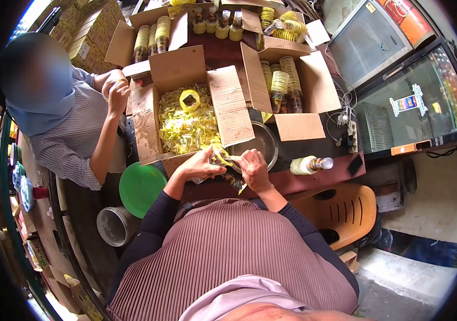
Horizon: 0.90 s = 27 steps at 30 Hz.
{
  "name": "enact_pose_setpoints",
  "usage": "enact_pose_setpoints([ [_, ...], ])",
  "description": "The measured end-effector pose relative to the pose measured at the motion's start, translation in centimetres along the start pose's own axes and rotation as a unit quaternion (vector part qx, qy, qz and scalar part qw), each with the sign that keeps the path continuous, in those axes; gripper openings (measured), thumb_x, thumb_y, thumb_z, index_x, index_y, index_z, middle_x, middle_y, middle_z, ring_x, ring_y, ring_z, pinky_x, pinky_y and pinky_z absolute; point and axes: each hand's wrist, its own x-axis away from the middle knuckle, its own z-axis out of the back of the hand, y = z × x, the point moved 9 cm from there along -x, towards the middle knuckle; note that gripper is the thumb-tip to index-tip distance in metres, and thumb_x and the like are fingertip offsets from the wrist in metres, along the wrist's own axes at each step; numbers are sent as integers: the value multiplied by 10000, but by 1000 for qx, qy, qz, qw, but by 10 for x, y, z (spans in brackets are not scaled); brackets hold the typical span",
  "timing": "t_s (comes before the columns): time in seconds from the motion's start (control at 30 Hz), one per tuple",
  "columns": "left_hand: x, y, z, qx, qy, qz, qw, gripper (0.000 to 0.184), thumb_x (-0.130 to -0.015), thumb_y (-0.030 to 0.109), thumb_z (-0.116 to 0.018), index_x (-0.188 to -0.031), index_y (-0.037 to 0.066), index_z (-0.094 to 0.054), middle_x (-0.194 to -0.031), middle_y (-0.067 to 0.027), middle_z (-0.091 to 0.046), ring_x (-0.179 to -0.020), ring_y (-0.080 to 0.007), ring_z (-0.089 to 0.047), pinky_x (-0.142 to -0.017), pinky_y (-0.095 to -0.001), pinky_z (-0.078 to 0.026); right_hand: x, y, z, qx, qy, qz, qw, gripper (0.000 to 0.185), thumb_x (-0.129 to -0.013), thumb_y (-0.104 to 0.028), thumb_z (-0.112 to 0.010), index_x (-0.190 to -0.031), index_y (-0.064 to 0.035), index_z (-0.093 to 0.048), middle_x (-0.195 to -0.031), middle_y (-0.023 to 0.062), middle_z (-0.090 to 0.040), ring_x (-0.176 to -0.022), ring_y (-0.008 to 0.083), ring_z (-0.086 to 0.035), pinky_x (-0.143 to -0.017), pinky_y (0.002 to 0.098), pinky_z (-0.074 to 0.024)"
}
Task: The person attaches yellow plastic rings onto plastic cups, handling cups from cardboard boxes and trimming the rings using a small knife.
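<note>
In front of my chest, my left hand (202,165) is closed on a yellow plastic strip (220,157). My right hand (253,170) pinches at the strip's right side, fingers pressed together. Below and between the hands hangs a dark, colourfully printed packet (235,183); whether it joins the strip I cannot tell. Just beyond the hands stands an open cardboard box (177,65) full of yellow-and-clear plastic pieces (185,128), with a yellow roll (190,100) on top. Behind my right hand sits a round metal-rimmed bowl (275,144).
A pale-wrapped jar (306,165) lies right of my hands, near a phone (355,165). Another box (299,127) holds stacked yellow-ringed containers (280,83). A co-worker (70,117) stands left, hands raised. Nearby are a green basin (143,190), an orange chair (341,211) and a glass-door fridge (410,107).
</note>
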Motion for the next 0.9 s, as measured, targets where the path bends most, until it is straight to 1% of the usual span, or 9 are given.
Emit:
enact_pose_setpoints([
  [0.13, 6, 15, 2, -31, 23, -1, 999, 518, -728, 272, -795, -1068, 12, -503, -742, -45, -600, -612, -114, -564, -550, -281, -472, -2, 7, 1, -21, -5, -19, 1000, 173, -786, -69, -615, -946, -111, -664, -801, 40, -505, -791, 224, -516, -704, 357, -434],
  [0.2, 6, 30, 13, -173, 94, -75, 978, 569, -689, 286, -804, -1078, 3, -500, -782, -92, -624, -697, -173, -594, -642, -333, -499, -5, 11, 8, -40, 0, -31, 999, 156, -790, -74, -612, -933, -107, -666, -796, 42, -506, -789, 225, -516, -697, 357, -432],
  [0.3, 0, 15, 23, -223, 98, -14, 970, 600, -660, 294, -800, -1093, -6, -514, -855, -132, -647, -789, -225, -617, -733, -361, -498, -7, 9, 15, -59, -1, -27, 998, 127, -784, -80, -618, -898, -96, -671, -794, 44, -507, -788, 223, -518, -684, 357, -426],
  [0.4, 2, 27, 20, -182, 89, -82, 976, 605, -647, 346, -803, -1064, -7, -544, -763, -107, -588, -681, -187, -551, -630, -335, -458, -4, 2, 18, -35, -12, -6, 999, 109, -791, -89, -626, -890, -86, -671, -793, 42, -504, -788, 220, -517, -684, 359, -425],
  [0.53, 0, 30, 18, -195, 64, -82, 975, 587, -648, 341, -799, -1048, -10, -553, -785, -127, -612, -698, -202, -585, -645, -353, -472, -1, -8, 19, 13, 6, -2, 1000, 93, -804, -104, -635, -885, -77, -674, -792, 36, -502, -784, 214, -515, -685, 356, -424],
  [0.6, -2, 29, 18, -251, 90, -82, 960, 582, -651, 341, -791, -1049, -13, -557, -814, -156, -640, -718, -241, -625, -664, -374, -490, 1, -6, 19, 23, 12, -18, 1000, 107, -789, -90, -645, -890, -84, -680, -792, 35, -503, -788, 211, -519, -695, 351, -430],
  [0.63, 7, 55, 12, -263, 106, -77, 956, 520, -667, 299, -752, -1062, 18, -566, -843, -193, -644, -790, -326, -643, -709, -384, -503, 1, -6, 18, 26, 16, -14, 999, 107, -789, -90, -645, -890, -84, -680, -792, 35, -503, -788, 211, -519, -695, 351, -430],
  [0.73, 6, 58, 6, -328, 112, -58, 936, 494, -665, 277, -742, -1048, 25, -557, -807, -195, -641, -748, -359, -646, -674, -411, -509, 4, 12, 13, -46, 1, -102, 994, 163, -751, -28, -633, -888, -96, -689, -801, 49, -515, -812, 233, -534, -749, 365, -456],
  [0.9, 2, 59, 2, -326, 103, -66, 937, 488, -665, 267, -740, -1053, 31, -559, -813, -197, -635, -761, -350, -642, -696, -416, -514, 7, 22, 13, -95, -16, -144, 985, 179, -743, 13, -612, -880, -80, -681, -814, 66, -520, -840, 256, -542, -778, 384, -469],
])
